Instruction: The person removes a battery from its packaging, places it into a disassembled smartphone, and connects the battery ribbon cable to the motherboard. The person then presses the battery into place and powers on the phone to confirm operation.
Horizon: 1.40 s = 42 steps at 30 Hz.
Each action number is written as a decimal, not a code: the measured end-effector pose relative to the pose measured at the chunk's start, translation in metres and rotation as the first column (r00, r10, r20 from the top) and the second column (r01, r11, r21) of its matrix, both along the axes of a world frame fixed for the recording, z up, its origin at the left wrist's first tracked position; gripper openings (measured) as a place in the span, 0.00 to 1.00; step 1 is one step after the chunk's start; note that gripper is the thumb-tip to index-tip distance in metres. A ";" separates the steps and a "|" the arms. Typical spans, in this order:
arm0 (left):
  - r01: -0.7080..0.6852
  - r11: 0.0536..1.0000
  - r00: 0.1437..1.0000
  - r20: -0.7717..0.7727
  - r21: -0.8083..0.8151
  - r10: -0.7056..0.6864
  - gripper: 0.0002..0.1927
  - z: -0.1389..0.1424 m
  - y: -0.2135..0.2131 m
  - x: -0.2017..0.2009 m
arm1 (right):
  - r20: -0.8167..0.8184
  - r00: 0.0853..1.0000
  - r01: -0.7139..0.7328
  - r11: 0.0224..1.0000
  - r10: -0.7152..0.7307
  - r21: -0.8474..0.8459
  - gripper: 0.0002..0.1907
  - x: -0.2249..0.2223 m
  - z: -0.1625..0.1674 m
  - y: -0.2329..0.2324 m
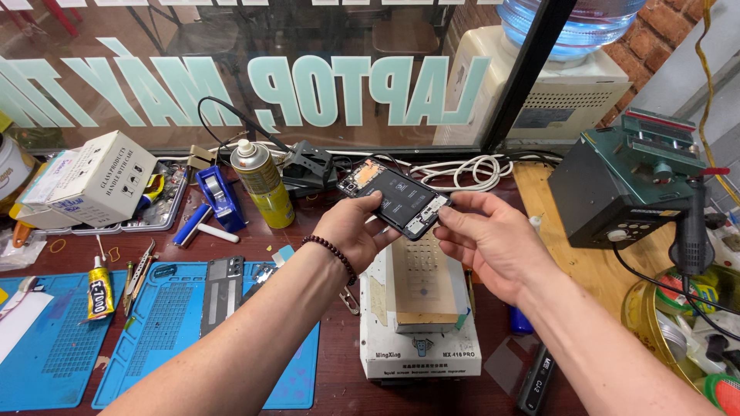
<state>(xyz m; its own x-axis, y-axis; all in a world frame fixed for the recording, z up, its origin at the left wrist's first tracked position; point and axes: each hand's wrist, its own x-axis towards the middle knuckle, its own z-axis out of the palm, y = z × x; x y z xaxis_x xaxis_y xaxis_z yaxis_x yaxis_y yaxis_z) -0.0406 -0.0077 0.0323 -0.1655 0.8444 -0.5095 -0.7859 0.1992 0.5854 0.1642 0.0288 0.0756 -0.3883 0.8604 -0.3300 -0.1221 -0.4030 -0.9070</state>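
Far left of the fingers: a white cardboard box [86, 179] sits on a tray, and a small glue tube [99, 291] stands on a blue work mat [166, 339], set aside within reach.
Behind the left fingers: a yellow spray can [262, 183] stands upright, well apart.
Left hand [351, 235]: fingers curled under the near edge of the opened phone [395, 197], supporting it from below.
Opened phone: held in the air between both hands, back cover off, tilted towards the eyes, probably so that the inner parts show.
Right hand [489, 245]: thumb and fingertips pinch the phone's right end, steadying it.
Below the fingers: a white heating machine [420, 339] on the table.
Right of the fingers: a dark green device [617, 181].
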 end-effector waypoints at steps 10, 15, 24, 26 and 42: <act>0.089 0.995 0.996 0.008 -0.047 -0.089 0.11 0.000 0.000 -0.012 | -0.053 0.968 -0.229 0.952 0.244 0.202 0.18 0.010 -0.004 -0.003; 0.156 0.987 0.985 -0.079 0.044 -0.152 0.11 0.014 -0.008 -0.015 | 0.154 0.962 -0.267 0.896 0.226 0.354 0.17 0.008 0.002 -0.016; 0.346 0.896 0.938 -0.075 0.279 -0.339 0.21 0.037 -0.026 -0.007 | 0.062 0.976 -0.215 0.973 0.211 0.079 0.11 0.005 0.004 -0.018; 0.352 0.902 0.933 -0.016 0.251 -0.359 0.19 0.033 -0.032 -0.003 | 0.062 0.981 -0.188 0.979 0.184 0.072 0.11 0.005 0.001 -0.023; 0.362 0.912 0.896 -0.341 0.190 -0.284 0.10 0.016 -0.034 0.008 | 0.077 0.982 -0.178 0.983 0.175 0.039 0.12 0.006 0.000 -0.021</act>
<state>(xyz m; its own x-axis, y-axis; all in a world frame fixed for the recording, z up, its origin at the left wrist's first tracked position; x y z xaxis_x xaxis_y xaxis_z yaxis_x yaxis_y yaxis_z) -0.0323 -0.0415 0.0487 0.0264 0.9674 -0.2519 -0.4812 0.2332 0.8450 0.1697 0.0075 0.0753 -0.5115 0.7953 -0.3253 0.0145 -0.3705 -0.9287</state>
